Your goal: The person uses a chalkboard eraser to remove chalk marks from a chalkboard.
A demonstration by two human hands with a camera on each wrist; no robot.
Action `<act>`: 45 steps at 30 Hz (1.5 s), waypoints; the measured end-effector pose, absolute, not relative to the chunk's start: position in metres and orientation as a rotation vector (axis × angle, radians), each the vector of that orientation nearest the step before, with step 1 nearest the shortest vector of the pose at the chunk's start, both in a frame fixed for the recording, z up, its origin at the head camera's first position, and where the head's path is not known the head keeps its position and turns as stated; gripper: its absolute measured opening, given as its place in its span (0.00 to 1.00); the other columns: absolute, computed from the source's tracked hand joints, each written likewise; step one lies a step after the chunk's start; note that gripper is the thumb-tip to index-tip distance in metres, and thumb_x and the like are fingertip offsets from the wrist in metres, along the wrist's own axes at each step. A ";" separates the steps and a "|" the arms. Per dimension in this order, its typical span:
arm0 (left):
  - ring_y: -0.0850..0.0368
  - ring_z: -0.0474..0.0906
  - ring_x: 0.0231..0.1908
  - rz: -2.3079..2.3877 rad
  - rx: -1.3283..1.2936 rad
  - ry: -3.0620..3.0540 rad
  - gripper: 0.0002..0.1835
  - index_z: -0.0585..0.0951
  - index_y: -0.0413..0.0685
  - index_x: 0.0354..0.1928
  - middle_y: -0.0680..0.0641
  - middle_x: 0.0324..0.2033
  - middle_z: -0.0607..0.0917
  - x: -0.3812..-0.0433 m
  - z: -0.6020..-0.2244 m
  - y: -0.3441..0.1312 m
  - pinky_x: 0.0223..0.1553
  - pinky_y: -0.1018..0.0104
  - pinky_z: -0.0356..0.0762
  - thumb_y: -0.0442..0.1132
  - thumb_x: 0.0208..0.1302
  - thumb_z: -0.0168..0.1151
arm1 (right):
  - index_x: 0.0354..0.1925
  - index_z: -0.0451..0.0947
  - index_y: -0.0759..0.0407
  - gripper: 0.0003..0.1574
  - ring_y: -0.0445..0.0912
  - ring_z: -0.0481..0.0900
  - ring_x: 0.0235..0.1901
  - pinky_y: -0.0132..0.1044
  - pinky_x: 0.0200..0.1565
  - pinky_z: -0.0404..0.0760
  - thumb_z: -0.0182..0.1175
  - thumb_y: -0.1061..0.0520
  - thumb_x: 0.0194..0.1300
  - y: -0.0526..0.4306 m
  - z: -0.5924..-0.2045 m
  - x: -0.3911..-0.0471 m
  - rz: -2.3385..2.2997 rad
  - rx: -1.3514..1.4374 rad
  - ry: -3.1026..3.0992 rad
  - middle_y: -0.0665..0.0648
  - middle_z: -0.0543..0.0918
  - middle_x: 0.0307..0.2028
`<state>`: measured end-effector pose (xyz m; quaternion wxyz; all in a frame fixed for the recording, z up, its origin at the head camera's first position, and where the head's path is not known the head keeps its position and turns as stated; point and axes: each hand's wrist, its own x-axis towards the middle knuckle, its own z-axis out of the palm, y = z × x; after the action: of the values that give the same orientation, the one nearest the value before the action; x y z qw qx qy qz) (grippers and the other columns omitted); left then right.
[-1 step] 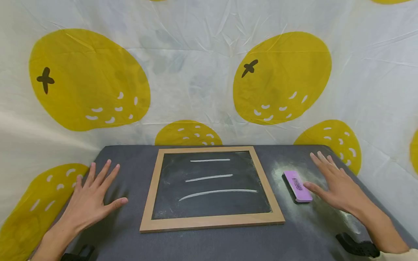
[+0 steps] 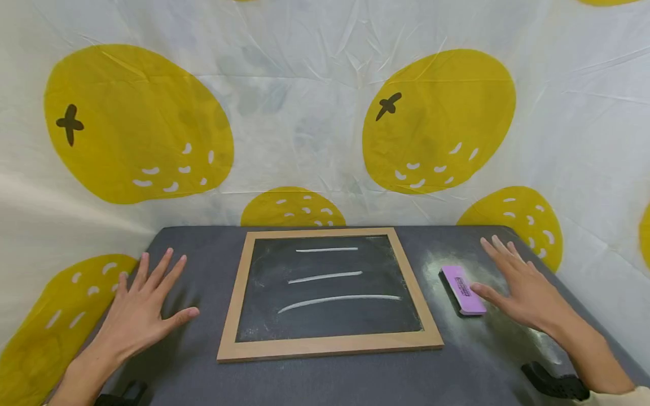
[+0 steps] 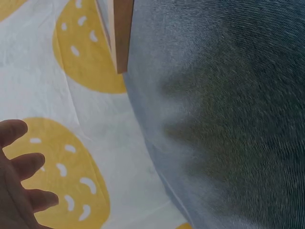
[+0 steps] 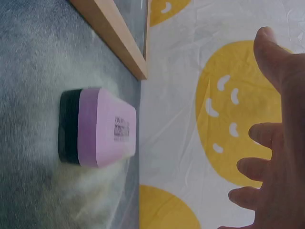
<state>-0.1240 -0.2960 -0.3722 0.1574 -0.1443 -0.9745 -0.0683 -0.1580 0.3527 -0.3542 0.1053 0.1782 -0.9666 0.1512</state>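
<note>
Purple eraser (image 2: 463, 290) lies pad (image 4: 69, 126) down on the counter (image 2: 315, 383), just right of the board (image 2: 330, 322); both hands hang with fingers spread and hold nothing, the left hand (image 2: 139, 318) off the board's left side, the right hand (image 2: 525, 293) near the eraser; on my head feed the right thumb (image 2: 487, 294) seems to meet the eraser's edge, yet the right wrist view shows a gap, so if I trust the first feed alone I could pinch air; coming in low, the thumb could knock the eraser into the wooden frame (image 2: 330, 344); it lies slantwise, so a grip not turned to match might catch one corner and let it twist; three chalk lines (image 2: 325, 277) cross the board, and a trailing palm would probably smear them; neither of the hands steadies the board, so I judge a sideways push could slide it; a pale patch surrounds the eraser, dust or glare, I cannot tell; if dust, fingers may slip.
</note>
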 end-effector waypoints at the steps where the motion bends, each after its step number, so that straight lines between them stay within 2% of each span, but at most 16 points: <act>1: 0.36 0.25 0.70 -0.196 -0.415 -2.786 0.57 0.39 0.61 0.76 0.47 0.75 0.37 -0.124 -0.373 -0.295 0.57 0.25 0.23 0.68 0.55 0.60 | 0.77 0.37 0.52 0.56 0.60 0.31 0.72 0.66 0.62 0.26 0.60 0.43 0.65 0.353 -0.356 -0.159 0.450 0.523 -2.852 0.62 0.38 0.75; 6: 0.35 0.27 0.70 -0.219 -0.437 -2.780 0.56 0.41 0.59 0.77 0.47 0.75 0.39 -0.125 -0.380 -0.291 0.57 0.26 0.21 0.69 0.55 0.60 | 0.77 0.36 0.49 0.57 0.62 0.31 0.71 0.70 0.60 0.29 0.60 0.41 0.65 0.353 -0.367 -0.158 0.481 0.482 -2.879 0.62 0.38 0.75; 12: 0.35 0.30 0.71 -0.315 -0.429 -2.789 0.54 0.44 0.59 0.77 0.49 0.75 0.41 -0.125 -0.388 -0.286 0.57 0.25 0.25 0.68 0.56 0.59 | 0.77 0.35 0.48 0.58 0.64 0.32 0.71 0.74 0.58 0.35 0.60 0.41 0.65 0.358 -0.380 -0.154 0.535 0.428 -2.902 0.68 0.40 0.73; 14: 0.36 0.30 0.71 -0.344 -0.421 -2.795 0.53 0.44 0.59 0.77 0.50 0.75 0.41 -0.127 -0.388 -0.283 0.58 0.25 0.27 0.67 0.56 0.60 | 0.77 0.34 0.48 0.57 0.66 0.34 0.70 0.78 0.54 0.42 0.59 0.40 0.65 0.357 -0.382 -0.154 0.541 0.400 -2.916 0.68 0.40 0.73; 15: 0.36 0.30 0.71 -0.358 -0.420 -2.801 0.53 0.45 0.59 0.77 0.50 0.75 0.41 -0.129 -0.389 -0.281 0.58 0.25 0.27 0.67 0.57 0.60 | 0.77 0.34 0.48 0.57 0.67 0.35 0.70 0.78 0.51 0.52 0.59 0.40 0.65 0.357 -0.384 -0.154 0.547 0.386 -2.926 0.67 0.39 0.74; 17: 0.35 0.32 0.71 -0.394 -0.421 -2.816 0.53 0.45 0.59 0.77 0.50 0.75 0.43 -0.131 -0.389 -0.276 0.59 0.26 0.28 0.65 0.57 0.61 | 0.77 0.33 0.48 0.57 0.71 0.41 0.69 0.74 0.39 0.66 0.58 0.40 0.66 0.356 -0.387 -0.154 0.554 0.357 -2.948 0.66 0.38 0.74; 18: 0.35 0.32 0.71 -0.410 -0.422 -2.824 0.53 0.45 0.59 0.77 0.49 0.75 0.43 -0.133 -0.390 -0.274 0.59 0.26 0.28 0.64 0.57 0.61 | 0.77 0.33 0.48 0.57 0.72 0.43 0.68 0.71 0.32 0.69 0.58 0.39 0.66 0.355 -0.389 -0.154 0.556 0.345 -2.959 0.66 0.38 0.74; 20: 0.35 0.34 0.71 -0.452 -0.433 -2.831 0.52 0.46 0.57 0.77 0.48 0.75 0.45 -0.136 -0.392 -0.269 0.60 0.28 0.28 0.62 0.57 0.62 | 0.77 0.34 0.50 0.57 0.73 0.45 0.67 0.69 0.28 0.70 0.57 0.38 0.66 0.353 -0.394 -0.155 0.555 0.329 -2.971 0.67 0.40 0.73; 22: 0.36 0.35 0.71 -0.506 -0.448 -2.828 0.51 0.47 0.56 0.77 0.47 0.74 0.46 -0.140 -0.396 -0.263 0.62 0.29 0.28 0.60 0.58 0.63 | 0.77 0.36 0.53 0.57 0.73 0.45 0.67 0.71 0.34 0.68 0.58 0.38 0.66 0.351 -0.399 -0.157 0.570 0.321 -2.967 0.70 0.43 0.73; 24: 0.37 0.36 0.72 -0.571 -0.468 -2.824 0.50 0.48 0.54 0.76 0.45 0.74 0.48 -0.144 -0.401 -0.258 0.63 0.31 0.29 0.59 0.59 0.63 | 0.76 0.37 0.55 0.56 0.71 0.43 0.68 0.76 0.42 0.60 0.57 0.38 0.66 0.349 -0.404 -0.159 0.593 0.315 -2.969 0.71 0.44 0.72; 26: 0.36 0.38 0.71 -0.638 -0.484 -2.820 0.48 0.51 0.52 0.76 0.42 0.73 0.51 -0.146 -0.407 -0.253 0.63 0.31 0.33 0.58 0.60 0.62 | 0.76 0.39 0.58 0.56 0.74 0.45 0.66 0.78 0.46 0.54 0.57 0.38 0.66 0.346 -0.410 -0.162 0.597 0.302 -2.963 0.73 0.45 0.72; 29: 0.35 0.40 0.71 -0.748 -0.498 -2.835 0.46 0.52 0.50 0.76 0.41 0.73 0.52 -0.147 -0.414 -0.246 0.64 0.32 0.38 0.57 0.62 0.62 | 0.75 0.43 0.62 0.55 0.77 0.49 0.63 0.78 0.48 0.53 0.58 0.39 0.66 0.343 -0.422 -0.165 0.630 0.264 -2.922 0.75 0.46 0.70; 35: 0.34 0.40 0.71 -0.934 -0.561 -2.839 0.44 0.52 0.53 0.76 0.41 0.73 0.52 -0.147 -0.423 -0.239 0.63 0.32 0.42 0.51 0.63 0.63 | 0.67 0.55 0.78 0.52 0.78 0.55 0.57 0.72 0.53 0.52 0.63 0.43 0.62 0.338 -0.441 -0.169 0.687 0.193 -2.778 0.85 0.60 0.58; 39: 0.33 0.41 0.70 -0.939 -0.603 -2.820 0.43 0.53 0.51 0.75 0.40 0.72 0.54 -0.149 -0.429 -0.241 0.62 0.31 0.44 0.49 0.64 0.63 | 0.63 0.58 0.81 0.51 0.74 0.61 0.51 0.66 0.50 0.57 0.65 0.44 0.61 0.335 -0.446 -0.170 0.716 0.139 -2.762 0.83 0.67 0.52; 45: 0.34 0.47 0.70 -0.911 -0.635 -2.748 0.40 0.59 0.50 0.74 0.42 0.71 0.59 -0.154 -0.439 -0.244 0.63 0.33 0.44 0.48 0.63 0.63 | 0.59 0.66 0.81 0.46 0.61 0.73 0.37 0.49 0.36 0.67 0.66 0.45 0.60 0.327 -0.448 -0.171 0.748 0.033 -2.705 0.77 0.77 0.43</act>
<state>-0.1536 -0.2445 -0.4394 0.0890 -0.2134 -0.9235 -0.3061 -0.1708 0.3266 -0.4482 0.1667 0.0114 -0.9503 0.2629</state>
